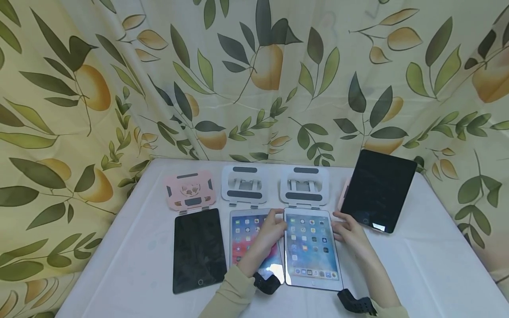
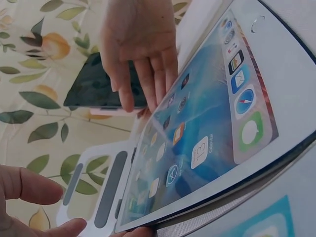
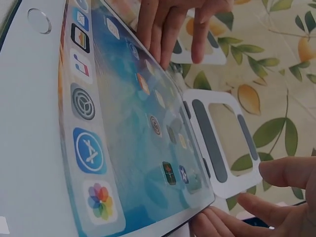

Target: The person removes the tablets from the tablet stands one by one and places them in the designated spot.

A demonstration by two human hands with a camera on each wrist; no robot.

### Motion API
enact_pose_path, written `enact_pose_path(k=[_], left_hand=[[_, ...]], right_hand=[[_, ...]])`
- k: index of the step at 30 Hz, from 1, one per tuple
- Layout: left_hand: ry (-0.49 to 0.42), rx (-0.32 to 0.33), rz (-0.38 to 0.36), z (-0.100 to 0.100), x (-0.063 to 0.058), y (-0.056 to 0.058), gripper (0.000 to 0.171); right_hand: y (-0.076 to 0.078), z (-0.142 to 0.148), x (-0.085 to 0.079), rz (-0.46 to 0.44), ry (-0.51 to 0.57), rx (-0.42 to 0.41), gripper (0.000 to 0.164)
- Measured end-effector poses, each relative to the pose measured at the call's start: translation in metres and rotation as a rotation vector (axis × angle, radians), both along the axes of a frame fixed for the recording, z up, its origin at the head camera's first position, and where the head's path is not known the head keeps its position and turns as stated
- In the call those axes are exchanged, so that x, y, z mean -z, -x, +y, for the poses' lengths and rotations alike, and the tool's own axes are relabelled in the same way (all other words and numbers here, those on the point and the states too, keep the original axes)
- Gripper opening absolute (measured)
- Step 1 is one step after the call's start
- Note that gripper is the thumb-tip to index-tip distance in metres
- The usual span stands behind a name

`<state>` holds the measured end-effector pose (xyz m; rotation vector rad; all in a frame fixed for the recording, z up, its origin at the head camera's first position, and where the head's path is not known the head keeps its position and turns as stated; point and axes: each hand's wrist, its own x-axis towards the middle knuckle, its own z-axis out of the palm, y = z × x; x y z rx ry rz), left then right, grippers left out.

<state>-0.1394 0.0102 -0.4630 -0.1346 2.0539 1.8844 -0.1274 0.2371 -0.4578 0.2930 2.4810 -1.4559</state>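
A white tablet lies face up with its screen lit and app icons showing. At its left edge is my left hand, passing over a second lit tablet. My right hand is at the opposite edge. In the left wrist view, the right hand has fairly straight fingers, their tips against the tablet's side. The right wrist view shows the left hand touching its own side in a similar way. Thumbs and index fingers stand off the glass. Behind the tablet stands a white folding stand.
A dark tablet lies at the left, below a pink stand. Another white stand is in the back row. At the back right, a dark tablet leans on a pink support. A patterned curtain hangs behind the table.
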Motion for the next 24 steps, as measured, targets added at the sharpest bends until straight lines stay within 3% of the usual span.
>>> enact_pose_path(k=[6, 24], left_hand=[[0.059, -0.002, 0.018, 0.004, 0.001, 0.0, 0.058], [0.102, 0.044, 0.067, -0.001, -0.002, -0.006, 0.053]], right_hand=[[-0.003, 0.003, 0.0, 0.011, 0.008, -0.038, 0.059], [-0.009, 0.013, 0.001, 0.022, 0.02, -0.089, 0.058]])
